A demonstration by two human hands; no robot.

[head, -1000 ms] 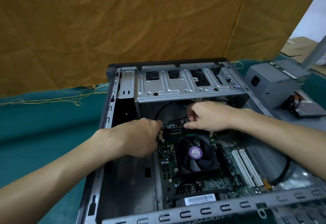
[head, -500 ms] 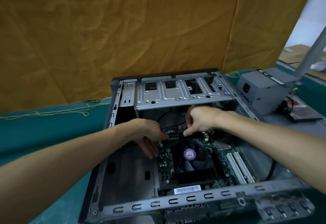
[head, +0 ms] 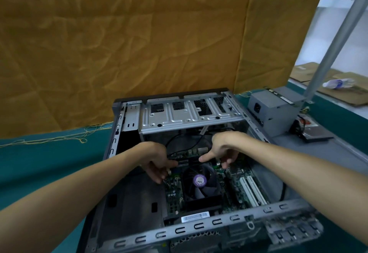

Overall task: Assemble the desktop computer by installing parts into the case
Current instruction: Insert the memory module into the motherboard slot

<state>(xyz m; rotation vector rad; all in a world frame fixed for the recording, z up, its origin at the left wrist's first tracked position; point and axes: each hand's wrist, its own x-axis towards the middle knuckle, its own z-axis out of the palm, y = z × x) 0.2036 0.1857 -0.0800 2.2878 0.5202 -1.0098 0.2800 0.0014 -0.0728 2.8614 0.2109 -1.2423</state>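
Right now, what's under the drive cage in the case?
Under the drive cage: black cables looping down to the motherboard's far edge, plus a pale flat cable end. Both hands work just in front. Deeper in, shadow and the cage hide the rest.

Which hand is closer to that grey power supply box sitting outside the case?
The right hand. It works inside the case, on the side toward the power supply box; the left hand is farther across, beyond the fan.

ram stick (head: 186, 161) ends hidden by hands
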